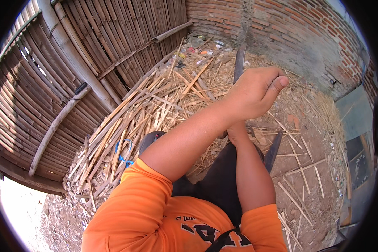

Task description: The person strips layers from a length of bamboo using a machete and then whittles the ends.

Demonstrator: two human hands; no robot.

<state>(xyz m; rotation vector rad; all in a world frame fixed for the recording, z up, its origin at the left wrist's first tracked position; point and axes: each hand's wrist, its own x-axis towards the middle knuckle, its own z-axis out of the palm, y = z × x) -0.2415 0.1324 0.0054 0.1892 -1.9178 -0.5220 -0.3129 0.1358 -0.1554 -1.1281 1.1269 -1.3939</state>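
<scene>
Printed lettering [207, 231] on the front of an orange shirt [126, 210], lower centre of the frame: large black characters edged in white, below a line of smaller dark characters; a dark strap [219, 242] partly crosses the large characters.

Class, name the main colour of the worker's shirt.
Orange: the shirt shows best in the head view, the only one.

the blade [240, 63] is dark grey, the strips [155, 111] pale yellow, the shirt [126, 206] orange.
</scene>
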